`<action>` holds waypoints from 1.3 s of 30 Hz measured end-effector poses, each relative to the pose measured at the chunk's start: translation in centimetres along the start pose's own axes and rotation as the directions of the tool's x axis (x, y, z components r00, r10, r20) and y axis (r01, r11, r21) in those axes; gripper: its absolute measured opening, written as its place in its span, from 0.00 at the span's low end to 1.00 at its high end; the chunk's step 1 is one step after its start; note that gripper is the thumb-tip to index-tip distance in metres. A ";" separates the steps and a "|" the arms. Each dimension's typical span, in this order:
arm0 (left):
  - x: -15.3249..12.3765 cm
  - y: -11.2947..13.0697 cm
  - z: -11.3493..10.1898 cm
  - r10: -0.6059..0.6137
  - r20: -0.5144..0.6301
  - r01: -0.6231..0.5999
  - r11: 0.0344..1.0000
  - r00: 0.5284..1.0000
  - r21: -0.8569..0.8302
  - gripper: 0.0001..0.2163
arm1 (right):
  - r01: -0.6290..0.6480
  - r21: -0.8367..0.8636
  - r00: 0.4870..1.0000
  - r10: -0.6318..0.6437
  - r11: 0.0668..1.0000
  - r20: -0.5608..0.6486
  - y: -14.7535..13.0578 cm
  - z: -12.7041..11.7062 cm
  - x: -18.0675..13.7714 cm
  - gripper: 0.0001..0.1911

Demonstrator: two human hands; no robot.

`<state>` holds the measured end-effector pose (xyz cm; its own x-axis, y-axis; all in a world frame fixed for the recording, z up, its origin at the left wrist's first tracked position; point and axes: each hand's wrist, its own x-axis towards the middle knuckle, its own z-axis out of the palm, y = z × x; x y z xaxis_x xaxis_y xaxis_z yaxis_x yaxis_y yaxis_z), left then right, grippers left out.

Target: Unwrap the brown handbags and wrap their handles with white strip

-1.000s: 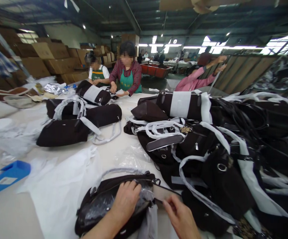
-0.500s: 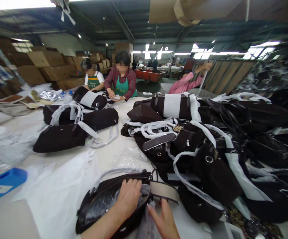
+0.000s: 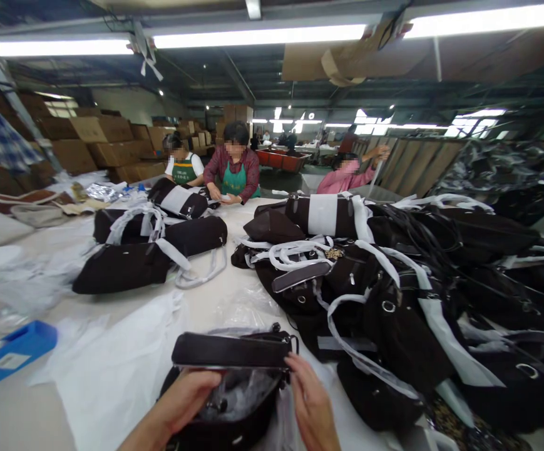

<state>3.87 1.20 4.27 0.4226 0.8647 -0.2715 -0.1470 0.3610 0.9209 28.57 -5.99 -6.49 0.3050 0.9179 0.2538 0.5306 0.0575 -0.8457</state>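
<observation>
A dark handbag (image 3: 241, 432) lies in front of me with its top gaping and clear crinkled plastic (image 3: 246, 394) inside. Across its opening runs a long black flap (image 3: 229, 351), smooth dark side up. My left hand (image 3: 191, 391) holds the flap from below near its left part, with some fingers hidden under it. At the flap's right end, by the metal ring, my right hand (image 3: 312, 398) has its fingertips closed on the edge. Clear plastic wrapping hangs from the bag beside the right hand.
A heap of dark bags (image 3: 394, 319) with white-wrapped handles fills the right side. More bags (image 3: 121, 266) lie at the left, beyond white sheets (image 3: 112, 363) and a blue holder (image 3: 15, 354). Two co-workers (image 3: 238, 166) in green aprons stand opposite; a pink-sleeved person (image 3: 342, 178) is further right.
The flap has swung from the bag's right side leftward over its opening, now dark side up. My left hand has moved left out of the bag to the flap. The view has tilted up.
</observation>
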 end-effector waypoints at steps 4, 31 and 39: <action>-3.2 1.6 -1.0 -0.022 -0.106 -0.010 0.958 0.994 -0.287 0.38 | -0.605 0.343 0.778 0.625 0.719 0.061 2.6 -1.6 2.5 0.37; 3.9 -3.6 7.2 -0.223 -0.016 0.223 0.974 0.975 0.043 0.23 | -0.212 0.165 0.973 0.225 0.963 -0.060 -2.3 -2.3 -0.6 0.15; 3.5 -2.5 6.7 -0.245 -0.023 0.244 0.969 0.969 -0.032 0.22 | -0.510 0.221 0.840 0.426 0.831 0.337 1.0 -2.0 3.6 0.39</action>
<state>11.69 1.00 2.89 0.4246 0.7579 -0.4952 -0.0676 0.5720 0.8175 31.84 -3.39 -5.50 0.2158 0.9276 -0.3049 0.1105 -0.3334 -0.9363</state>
